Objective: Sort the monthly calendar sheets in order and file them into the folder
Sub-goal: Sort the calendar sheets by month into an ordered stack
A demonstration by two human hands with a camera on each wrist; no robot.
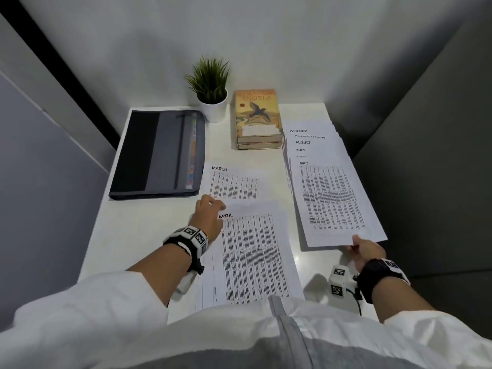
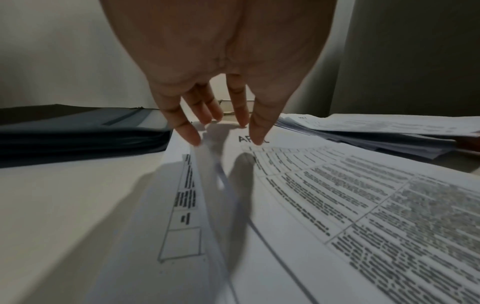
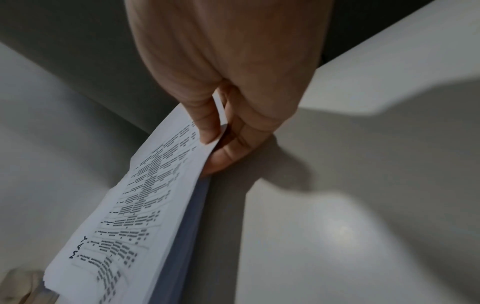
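An APRIL sheet [image 1: 253, 257] tops a small pile in front of me, overlapping a MARCH sheet [image 1: 234, 182] behind it. My left hand [image 1: 210, 209] touches the APRIL sheet's [image 2: 337, 195] top left corner with straight fingertips [image 2: 193, 137]; its left edge curls up. My right hand [image 1: 364, 249] pinches the near edge of a fanned stack [image 1: 332, 201] topped by MAY, with later months showing behind. In the right wrist view the thumb [image 3: 207, 127] lies on the stack [image 3: 145, 205] and the fingers are under it. A closed dark grey folder [image 1: 157, 153] lies at the far left.
The white table [image 1: 127, 235] sits in a walled corner. Two or three stacked books [image 1: 258, 118] and a small potted plant [image 1: 210, 86] stand at the back, between the folder [image 2: 78, 133] and the MAY stack [image 2: 376, 127]. The table's right edge runs just beyond that stack.
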